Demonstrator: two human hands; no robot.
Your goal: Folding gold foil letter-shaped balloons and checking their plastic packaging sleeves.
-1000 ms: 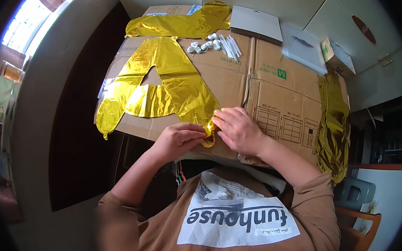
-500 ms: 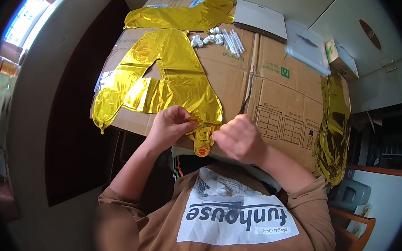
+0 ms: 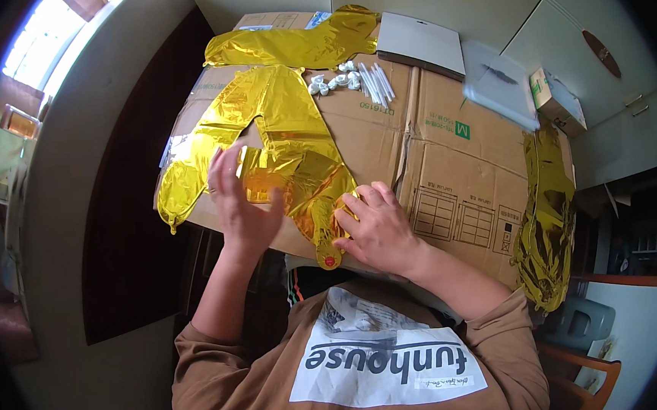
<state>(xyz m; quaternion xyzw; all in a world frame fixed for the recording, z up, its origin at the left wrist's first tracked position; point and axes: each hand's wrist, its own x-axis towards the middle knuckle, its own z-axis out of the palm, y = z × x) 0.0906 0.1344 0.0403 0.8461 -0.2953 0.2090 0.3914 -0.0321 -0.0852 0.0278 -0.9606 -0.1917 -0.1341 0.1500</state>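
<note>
A flat, uninflated gold foil balloon (image 3: pixel 282 136) lies on a brown cardboard box (image 3: pixel 448 166). Its narrow neck with a round red-marked tab (image 3: pixel 329 260) hangs over the box's near edge. My right hand (image 3: pixel 376 228) presses down on the foil beside that neck, fingers curled on it. Raised just above the balloon's left part is my left hand (image 3: pixel 238 200), fingers spread and holding nothing.
A second gold foil balloon (image 3: pixel 298 43) lies at the far edge of the box, and another (image 3: pixel 547 220) hangs down its right side. White sticks and small white cups (image 3: pixel 358 81) sit near the middle back. Flat grey boxes (image 3: pixel 420 42) and a small carton (image 3: pixel 557 101) lie behind.
My left hand let go of the balloon's neck and lifted away to the left with fingers spread. My right hand stayed on the foil near the neck.
</note>
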